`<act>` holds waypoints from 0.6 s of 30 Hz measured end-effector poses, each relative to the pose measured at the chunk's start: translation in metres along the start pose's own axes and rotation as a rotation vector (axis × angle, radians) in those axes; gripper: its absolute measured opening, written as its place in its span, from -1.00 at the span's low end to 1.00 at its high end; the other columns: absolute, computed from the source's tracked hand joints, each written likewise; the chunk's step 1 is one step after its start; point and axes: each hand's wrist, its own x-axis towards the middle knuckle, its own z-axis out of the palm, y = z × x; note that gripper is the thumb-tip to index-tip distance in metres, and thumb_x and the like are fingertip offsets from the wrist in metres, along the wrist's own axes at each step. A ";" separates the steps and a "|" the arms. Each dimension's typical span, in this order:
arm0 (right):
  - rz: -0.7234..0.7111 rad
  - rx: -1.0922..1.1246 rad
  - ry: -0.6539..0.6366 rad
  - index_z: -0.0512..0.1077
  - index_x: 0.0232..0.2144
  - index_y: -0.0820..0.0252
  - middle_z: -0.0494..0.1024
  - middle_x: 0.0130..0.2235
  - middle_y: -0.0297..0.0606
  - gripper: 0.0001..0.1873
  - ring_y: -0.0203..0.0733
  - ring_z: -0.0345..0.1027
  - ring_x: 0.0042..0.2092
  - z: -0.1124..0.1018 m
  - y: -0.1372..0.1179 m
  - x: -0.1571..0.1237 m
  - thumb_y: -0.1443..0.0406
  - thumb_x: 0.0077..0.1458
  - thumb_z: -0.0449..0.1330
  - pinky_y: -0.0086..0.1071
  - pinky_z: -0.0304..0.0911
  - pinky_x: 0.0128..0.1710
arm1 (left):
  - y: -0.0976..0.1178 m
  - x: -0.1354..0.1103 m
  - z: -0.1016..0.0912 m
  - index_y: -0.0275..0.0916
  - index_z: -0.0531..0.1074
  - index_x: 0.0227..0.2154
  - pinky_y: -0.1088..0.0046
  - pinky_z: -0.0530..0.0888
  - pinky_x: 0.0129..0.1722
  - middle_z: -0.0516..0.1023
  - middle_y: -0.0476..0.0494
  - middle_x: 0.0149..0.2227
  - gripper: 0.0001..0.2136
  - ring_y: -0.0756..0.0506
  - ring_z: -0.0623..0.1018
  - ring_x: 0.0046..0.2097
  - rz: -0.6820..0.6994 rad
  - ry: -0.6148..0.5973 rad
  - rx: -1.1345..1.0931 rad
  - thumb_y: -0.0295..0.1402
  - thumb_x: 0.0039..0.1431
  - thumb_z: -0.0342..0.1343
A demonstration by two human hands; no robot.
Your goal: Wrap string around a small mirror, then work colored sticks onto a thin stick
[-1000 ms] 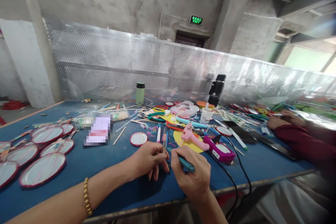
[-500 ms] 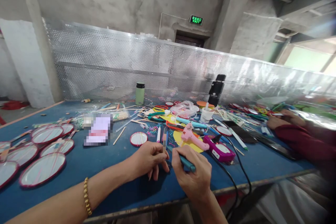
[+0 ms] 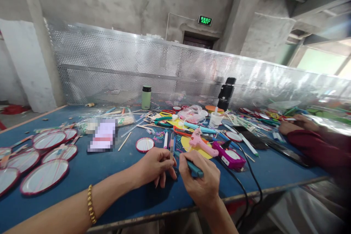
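Your left hand (image 3: 155,167) is closed in a pinch on a stick (image 3: 172,145). Thumb and fingertips grip its lower end, so it stands nearly upright just above the blue tabletop (image 3: 115,179). The low grip seems meant to steady the stick while leaving its upper length free.

Your right hand (image 3: 201,182) is wrapped shut around a teal-handled tool (image 3: 193,169), held much as you would hold a pen. The tool's front end points left toward the base of the stick, close to your left fingertips (whether the two touch is too small to tell). Both hands sit near the front edge, probably so the wrists can brace on the tabletop.

Just beyond your right hand lie a pink glue gun (image 3: 201,145) and a magenta box (image 3: 229,156), with a black cord (image 3: 248,186) running off the edge. Both look parked within easy reach. A small round disc (image 3: 144,144) lies ahead of your left hand, and larger red-rimmed discs (image 3: 44,176) are grouped well apart at the far left. A green bottle (image 3: 146,97) stands at the back. At the right, another person's sleeve (image 3: 315,148) rests on the tabletop.
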 end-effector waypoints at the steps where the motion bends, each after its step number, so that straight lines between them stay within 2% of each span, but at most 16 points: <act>1: 0.000 -0.001 0.002 0.40 -0.45 0.18 0.48 -0.51 -0.33 -0.86 -0.31 0.34 -0.49 0.000 0.000 0.000 0.50 0.05 0.17 -0.42 0.25 -0.41 | -0.001 0.000 0.000 -0.28 0.27 -0.44 0.68 0.21 -0.82 0.52 -0.04 -0.50 -0.83 0.11 0.38 -0.73 0.001 0.000 0.000 -0.26 0.07 -0.01; 12: -0.007 -0.020 0.016 0.40 -0.46 0.19 0.47 -0.52 -0.35 -0.87 -0.33 0.34 -0.50 -0.001 -0.001 0.002 0.48 0.06 0.16 -0.44 0.24 -0.41 | 0.000 0.000 0.001 -0.28 0.27 -0.44 0.69 0.21 -0.81 0.53 -0.03 -0.50 -0.84 0.11 0.38 -0.73 -0.006 0.004 0.001 -0.27 0.07 -0.01; 18: -0.014 -0.003 0.000 0.38 -0.45 0.19 0.46 -0.52 -0.36 -0.86 -0.34 0.32 -0.50 0.000 0.000 0.001 0.50 0.04 0.18 -0.44 0.22 -0.42 | -0.001 0.000 0.000 -0.26 0.26 -0.46 0.67 0.21 -0.82 0.44 0.07 -0.62 -0.81 0.08 0.37 -0.74 0.007 -0.001 0.005 -0.23 0.07 0.01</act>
